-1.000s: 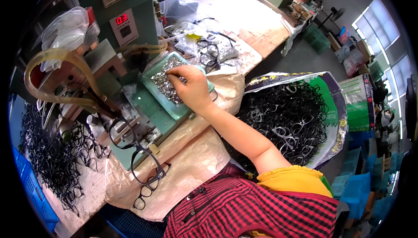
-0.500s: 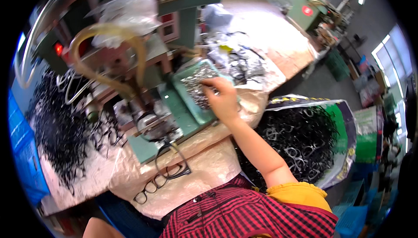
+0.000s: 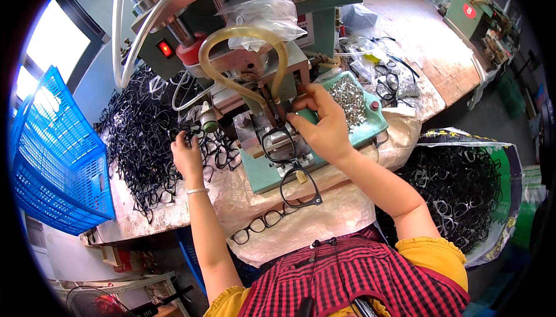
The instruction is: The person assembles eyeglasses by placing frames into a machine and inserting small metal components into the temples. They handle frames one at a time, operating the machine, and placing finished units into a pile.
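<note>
My right hand reaches in beside the green press machine's tip, thumb and fingers bent together near the metal fixture. Whatever is between its fingertips is too small to make out. Seated at the fixture is a black eyeglass frame, one rim hanging over the front edge. My left hand is at the near right side of a heap of black eyeglass frames. Its fingers are curled but apart, their tips against the heap, with no frame clearly gripped. Another black eyeglass frame lies on the brown sheet in front of the machine.
A green tray of small metal pieces stands right of the fixture. At the left is a blue plastic basket. A large sack full of black frames stands at the right. A yellowish hose loops over the work spot.
My right hand has left the tray of metal pieces and moved left to the machine's fixture. My left hand has come into view at the heap. The head view has shifted left.
</note>
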### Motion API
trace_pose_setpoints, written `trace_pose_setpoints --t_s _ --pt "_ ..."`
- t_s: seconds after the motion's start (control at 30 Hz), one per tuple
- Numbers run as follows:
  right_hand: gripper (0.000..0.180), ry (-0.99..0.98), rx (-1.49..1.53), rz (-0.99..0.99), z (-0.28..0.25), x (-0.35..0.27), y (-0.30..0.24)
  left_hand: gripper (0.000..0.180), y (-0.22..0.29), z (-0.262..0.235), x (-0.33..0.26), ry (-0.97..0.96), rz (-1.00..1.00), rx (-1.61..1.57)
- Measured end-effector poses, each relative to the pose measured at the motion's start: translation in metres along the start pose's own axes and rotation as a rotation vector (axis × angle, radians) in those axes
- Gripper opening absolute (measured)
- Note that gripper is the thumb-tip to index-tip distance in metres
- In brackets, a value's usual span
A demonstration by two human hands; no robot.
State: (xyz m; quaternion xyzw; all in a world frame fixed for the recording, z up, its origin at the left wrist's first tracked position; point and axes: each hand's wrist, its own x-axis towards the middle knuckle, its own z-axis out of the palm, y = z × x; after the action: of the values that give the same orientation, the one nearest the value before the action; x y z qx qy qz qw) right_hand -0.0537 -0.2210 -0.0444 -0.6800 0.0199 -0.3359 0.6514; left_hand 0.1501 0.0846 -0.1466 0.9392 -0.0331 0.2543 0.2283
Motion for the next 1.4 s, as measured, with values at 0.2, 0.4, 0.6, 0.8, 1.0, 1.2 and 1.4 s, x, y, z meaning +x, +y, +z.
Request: trace_pose_setpoints --t_s 0.2,0.4,0.6,0.8,1.0,1.2,1.4 --pt "0.052 0.036 0.098 0.063 0.010 -0.009 0.009 0.051 -0.020 0.001 -0.015 -0.233 -0.093 0.148" --pt "0.059 -0.022 0.176 0.143 0.022 -0.008 -0.015 0.026 -0.057 -0.022 -0.022 0.080 0.080 -0.078" --pt "0.046 -0.113 -0.032 0.058 0.000 -0.018 -0.036 0.032 0.132 -0.133 -0.092 -0.815 -0.280 -1.636" --pt "0.019 0.035 -1.165 -0.181 -0.090 -0.006 0.068 0.024 0.220 -0.133 -0.117 -1.436 -0.712 -1.670" --pt "0.012 0.016 -1.005 -0.326 -0.096 -0.010 0.076 0.022 0.221 -0.127 -0.122 -1.379 -0.758 -1.715" --pt "0.018 -0.194 -1.139 -0.453 -0.091 0.022 0.092 0.034 0.206 -0.125 -0.131 -1.449 -0.719 -1.676" --pt "0.008 0.392 -0.170 0.082 -0.119 -0.020 0.086 0.033 0.104 -0.144 -0.163 -0.759 -0.420 -1.348"
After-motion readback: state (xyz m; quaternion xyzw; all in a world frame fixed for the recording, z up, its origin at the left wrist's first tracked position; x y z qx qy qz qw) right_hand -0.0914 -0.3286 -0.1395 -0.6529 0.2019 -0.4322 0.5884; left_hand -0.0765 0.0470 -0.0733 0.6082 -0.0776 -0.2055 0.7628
